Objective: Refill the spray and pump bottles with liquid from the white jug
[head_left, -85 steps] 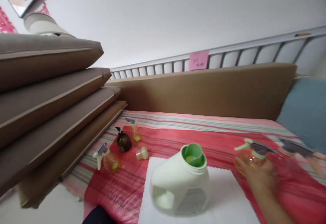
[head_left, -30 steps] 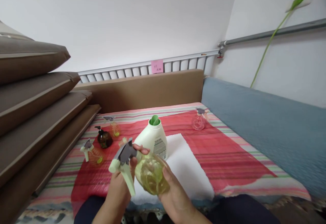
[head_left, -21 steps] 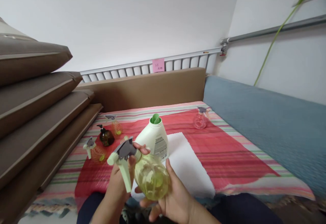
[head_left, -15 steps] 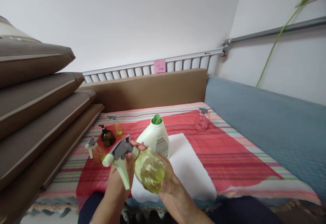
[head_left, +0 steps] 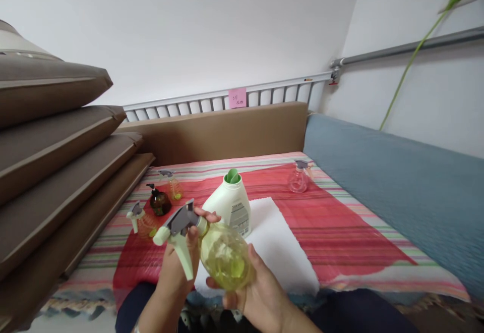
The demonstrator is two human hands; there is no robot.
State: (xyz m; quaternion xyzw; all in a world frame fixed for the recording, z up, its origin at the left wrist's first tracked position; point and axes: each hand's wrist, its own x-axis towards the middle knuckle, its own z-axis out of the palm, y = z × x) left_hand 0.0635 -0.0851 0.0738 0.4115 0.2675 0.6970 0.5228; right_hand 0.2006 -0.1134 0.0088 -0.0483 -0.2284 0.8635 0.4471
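Note:
A spray bottle (head_left: 226, 255) with a clear yellow-green body and a grey and pale green trigger head is held tilted on its side in front of me. My left hand (head_left: 189, 242) grips its neck, fingers wrapped below the trigger head. Around the base of the bottle, my right hand (head_left: 260, 290) has its thumb and fingers curled. Just behind it stands a pale green detergent jug (head_left: 227, 203), uncapped, with a green spout showing in its mouth. Beneath them lies a white cloth (head_left: 282, 244).
To the left stand two clear spray bottles, one nearer (head_left: 144, 222) and one farther (head_left: 174, 187), beside a dark brown pump bottle (head_left: 160, 203). A pinkish spray bottle (head_left: 298, 179) stands at the back right. Brown cushions (head_left: 64, 166) are stacked at left; a blue padded side (head_left: 393, 171) is at right.
My right hand has shifted its fingers on the base of the spray bottle, its thumb now raised along the side. The left hand keeps its hold on the neck.

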